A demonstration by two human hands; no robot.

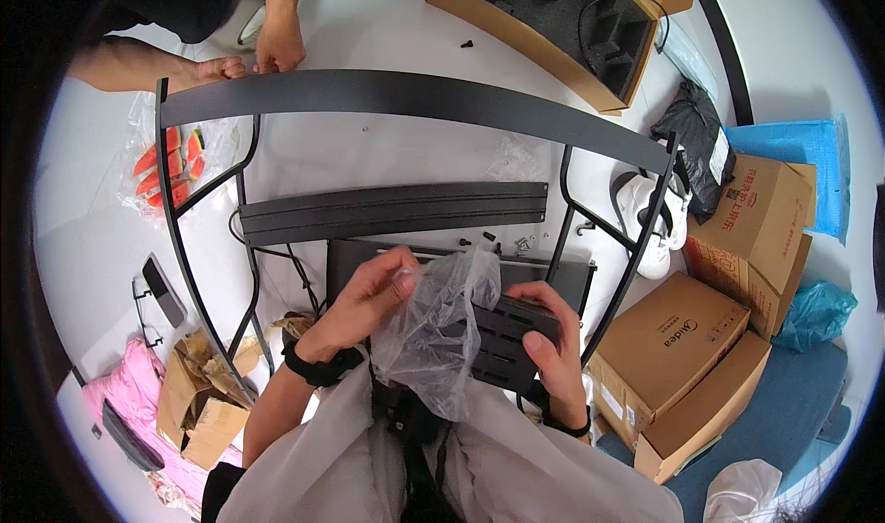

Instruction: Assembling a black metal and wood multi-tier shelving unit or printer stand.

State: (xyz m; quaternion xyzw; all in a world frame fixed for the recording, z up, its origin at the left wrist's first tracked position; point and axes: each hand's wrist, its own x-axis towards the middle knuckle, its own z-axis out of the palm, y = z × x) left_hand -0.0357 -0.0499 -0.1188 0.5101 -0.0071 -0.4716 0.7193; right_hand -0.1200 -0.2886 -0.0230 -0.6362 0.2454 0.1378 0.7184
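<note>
Both of our hands work low in the middle of the frame. Our left hand (369,297) pinches a clear plastic bag (433,325) between thumb and fingertips, fingers drawn narrow around the film. Our right hand (553,339) is closed on the right end of a black slotted metal plate (502,339), thumb on top and fingers curled over its far edge. The plate is partly inside the bag: its left part sits under the crumpled film, its right part is bare. Its long axis runs left to right across the frame, tilted a little, so the bag lies toward our left hand and the bare metal toward our right; the right hand is the one carrying the plate.

Just beyond the hands lies a flat black panel (369,256), with small screws (521,243) scattered near its upper edge. Farther up, a long ribbed black rail (396,210) lies across, inside a curved black metal frame (406,94) that spans most of the view.

At the right sit brown cardboard boxes (682,339) and white shoes (650,219). At the upper left, another person's hands (267,53) touch the frame's corner, close to a bag of watermelon slices (166,168). An open carton with black foam (562,25) lies at the top.
</note>
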